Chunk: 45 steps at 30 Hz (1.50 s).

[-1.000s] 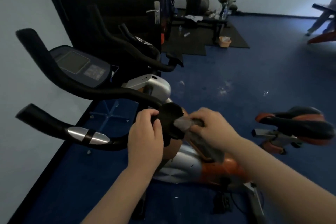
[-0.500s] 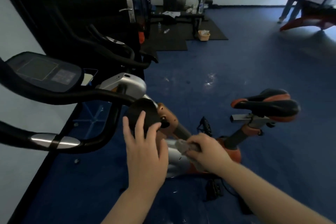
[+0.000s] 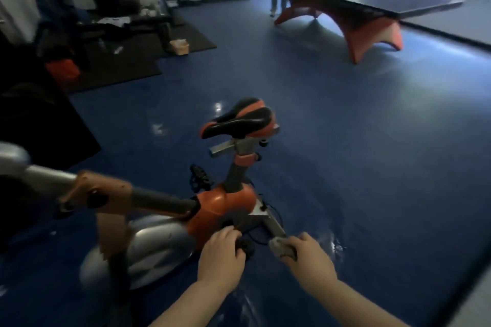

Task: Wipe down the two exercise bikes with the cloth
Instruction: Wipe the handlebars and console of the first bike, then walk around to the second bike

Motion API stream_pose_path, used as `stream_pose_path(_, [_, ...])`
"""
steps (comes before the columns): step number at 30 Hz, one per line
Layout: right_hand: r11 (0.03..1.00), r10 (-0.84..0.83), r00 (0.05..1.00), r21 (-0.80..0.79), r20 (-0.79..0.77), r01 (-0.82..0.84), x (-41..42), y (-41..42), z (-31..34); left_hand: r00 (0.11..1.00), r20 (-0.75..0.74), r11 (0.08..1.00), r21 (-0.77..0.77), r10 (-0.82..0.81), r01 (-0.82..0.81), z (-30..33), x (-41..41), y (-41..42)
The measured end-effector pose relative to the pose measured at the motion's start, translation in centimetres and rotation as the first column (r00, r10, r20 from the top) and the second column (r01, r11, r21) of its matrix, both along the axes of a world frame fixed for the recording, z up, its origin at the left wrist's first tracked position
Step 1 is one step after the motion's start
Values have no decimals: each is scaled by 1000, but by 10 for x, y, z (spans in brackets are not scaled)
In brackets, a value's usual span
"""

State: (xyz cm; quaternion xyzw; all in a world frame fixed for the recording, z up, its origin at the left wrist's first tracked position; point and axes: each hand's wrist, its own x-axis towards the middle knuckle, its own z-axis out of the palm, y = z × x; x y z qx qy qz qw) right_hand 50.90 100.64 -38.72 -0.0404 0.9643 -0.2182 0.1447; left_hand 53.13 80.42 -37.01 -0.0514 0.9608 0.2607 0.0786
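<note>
Low beside the orange-and-silver exercise bike (image 3: 218, 207), the right hand (image 3: 308, 260) is closed around a crumpled grey cloth (image 3: 279, 245) near the rear frame bar. The left hand (image 3: 220, 257) curls loosely over a black pedal (image 3: 245, 247). Half a second ago both hands were higher, at the handlebar stem.

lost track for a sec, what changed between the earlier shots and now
The left hand let go of the black handlebar hub and dropped to the black pedal crank low on the orange and silver exercise bike. The right hand moved down the frame. It still holds the crumpled grey cloth.
</note>
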Motion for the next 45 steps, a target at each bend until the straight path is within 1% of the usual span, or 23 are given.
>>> stream_pose_path(3, [988, -154, 987, -11, 37, 154, 11, 48, -11, 986, 95, 990, -6, -140, 141, -10, -15, 39])
stream_pose_path(5, [968, -245, 968, -38, 61, 247, 10, 72, -13, 967, 150, 978, -8, -205, 208, -15, -28, 60])
stream_pose_path(9, [941, -331, 943, -61, 41, 333, -11, 97, -22, 945, 183, 961, -2, -271, 276, -27, -66, 95])
stream_pose_path(13, [939, -335, 939, -53, 74, 339, -52, 113, -33, 924, 224, 950, 50, -311, 308, -45, -116, 127])
stream_pose_path(15, [938, -341, 932, -16, 124, 346, -77, 127, -38, 912, 252, 945, 63, -325, 320, -51, -144, 139])
stream_pose_path(19, [946, -324, 921, 45, 217, 322, -137, 159, -39, 910, 280, 951, 29, -304, 309, -57, -203, 152])
stream_pose_path(23, [943, -333, 925, 88, 185, 322, -193, 180, -37, 905, 295, 945, -19, -306, 325, -55, -264, 167])
stream_pose_path(27, [944, -330, 926, 43, 183, 328, -248, 204, -37, 898, 332, 953, 9, -289, 304, -54, -315, 199])
stream_pose_path(30, [954, -297, 935, 19, 194, 299, -299, 229, -41, 901, 352, 965, 28, -254, 262, -61, -356, 226])
stream_pose_path(33, [976, -216, 957, 27, 192, 215, -357, 260, -45, 916, 356, 981, 13, -186, 194, -67, -404, 254])
stream_pose_path(37, [996, -58, 981, 71, 184, 46, -443, 308, -40, 928, 367, 998, 11, -66, 67, -66, -466, 292])
stream_pose_path(40, [988, 72, 979, 124, 192, -97, -507, 335, -32, 939, 343, 999, 37, 23, -38, -63, -505, 316])
stream_pose_path(42, [978, 118, 972, 147, 202, -149, -547, 341, -24, 937, 340, 994, 51, 78, -101, -58, -525, 324])
stream_pose_path(45, [971, 183, 966, 122, 180, -206, -603, 328, -22, 925, 339, 978, 55, 170, -200, -56, -553, 316])
